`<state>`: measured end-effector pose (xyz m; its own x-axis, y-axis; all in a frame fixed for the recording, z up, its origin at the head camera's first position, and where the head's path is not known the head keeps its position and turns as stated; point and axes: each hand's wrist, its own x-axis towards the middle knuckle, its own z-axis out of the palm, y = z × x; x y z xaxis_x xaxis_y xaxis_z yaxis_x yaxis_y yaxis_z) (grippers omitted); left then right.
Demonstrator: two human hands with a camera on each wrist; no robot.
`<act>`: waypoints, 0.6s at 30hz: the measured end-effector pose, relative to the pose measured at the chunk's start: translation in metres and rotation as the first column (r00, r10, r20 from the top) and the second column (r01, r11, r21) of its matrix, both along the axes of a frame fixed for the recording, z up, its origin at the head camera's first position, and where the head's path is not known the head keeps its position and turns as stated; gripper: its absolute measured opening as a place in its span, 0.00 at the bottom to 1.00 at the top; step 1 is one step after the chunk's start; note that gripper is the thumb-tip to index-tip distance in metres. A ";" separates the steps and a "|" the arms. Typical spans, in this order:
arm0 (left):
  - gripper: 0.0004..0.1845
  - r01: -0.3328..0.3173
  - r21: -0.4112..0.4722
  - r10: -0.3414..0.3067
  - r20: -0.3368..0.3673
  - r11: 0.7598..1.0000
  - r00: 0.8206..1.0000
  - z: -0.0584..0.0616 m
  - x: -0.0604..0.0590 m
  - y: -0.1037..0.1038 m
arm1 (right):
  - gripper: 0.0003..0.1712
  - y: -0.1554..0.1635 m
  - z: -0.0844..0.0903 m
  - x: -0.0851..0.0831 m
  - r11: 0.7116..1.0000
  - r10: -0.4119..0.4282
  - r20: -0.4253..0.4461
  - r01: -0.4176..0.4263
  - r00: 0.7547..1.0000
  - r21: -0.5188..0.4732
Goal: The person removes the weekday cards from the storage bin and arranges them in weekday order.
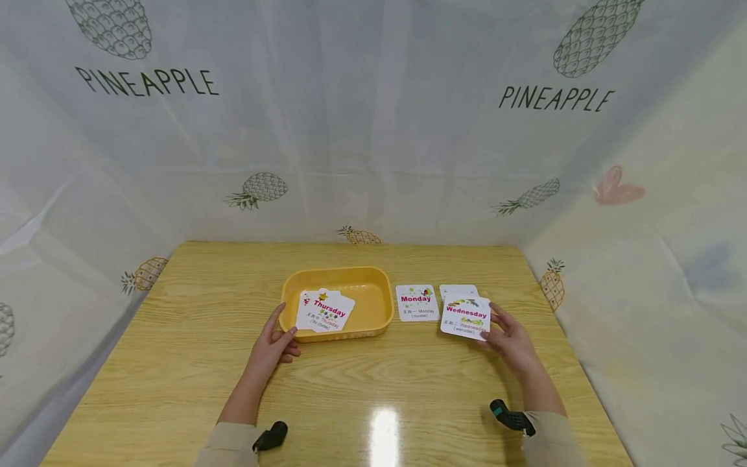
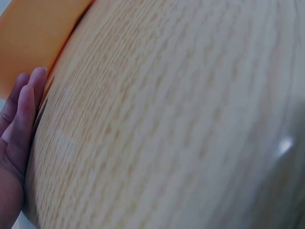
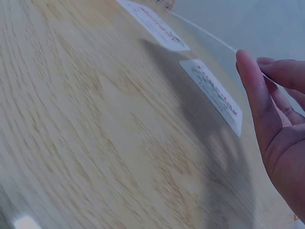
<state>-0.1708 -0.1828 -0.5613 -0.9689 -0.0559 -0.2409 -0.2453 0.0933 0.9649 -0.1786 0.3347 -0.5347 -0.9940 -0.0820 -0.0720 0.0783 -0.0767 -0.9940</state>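
My left hand grips the near left corner of a yellow plastic tray, its thumb at the front rim. In the left wrist view, its fingers lie beside the tray's orange-looking wall. A stack of white cards lies inside, with a Thursday card on top. My right hand pinches a white Wednesday card at its right edge, raised off the table. Below and behind it lies a Tuesday card, mostly covered in the head view. A Monday card lies flat just right of the tray.
The light wooden table extends in front of the tray and out to both sides. A pale curtain printed with pineapples hangs behind the table and along its sides. Both wrists wear black camera mounts.
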 end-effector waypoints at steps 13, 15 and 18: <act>0.37 0.007 0.003 -0.007 0.002 1.000 1.000 0.003 0.001 -0.001 | 0.40 0.038 0.002 -0.015 0.999 -0.053 0.048 0.053 0.997 0.008; 0.37 0.015 0.007 -0.015 0.004 1.000 1.000 0.012 0.004 0.001 | 0.38 0.042 0.003 -0.015 0.997 -0.070 0.049 0.069 0.996 0.016; 0.37 0.020 0.010 -0.021 0.008 1.000 1.000 0.022 0.008 0.003 | 0.32 0.045 0.004 -0.015 0.995 -0.096 0.062 0.094 0.994 0.027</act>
<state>-0.1626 -0.1795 -0.5391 -0.9678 -0.0336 -0.2495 -0.2516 0.0890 0.9637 -0.1931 0.3801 -0.5308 -0.9907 0.0149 -0.1354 0.1343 -0.0626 -0.9890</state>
